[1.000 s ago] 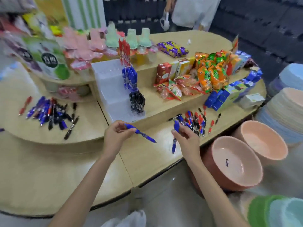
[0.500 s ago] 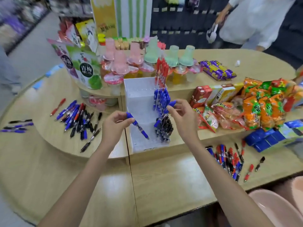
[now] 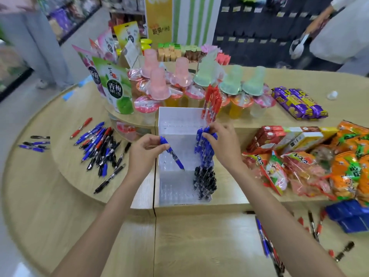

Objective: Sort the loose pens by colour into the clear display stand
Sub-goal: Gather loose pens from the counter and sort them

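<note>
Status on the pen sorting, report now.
Left hand holds blue pen over display stand. Right hand pinches second blue pen at blue row. Red row behind, black row in front. Nothing blocking the stand.

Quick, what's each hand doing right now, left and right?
Left hand: closed, gripping a loose blue pen over the clear stand.
Right hand: closed, pinching a second blue pen at the stand's blue row.

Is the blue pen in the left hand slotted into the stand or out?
Out. The left hand pinches the blue pen slanted over the stand, unlike the upright slotted pens beside it; tip contact unclear.
</note>
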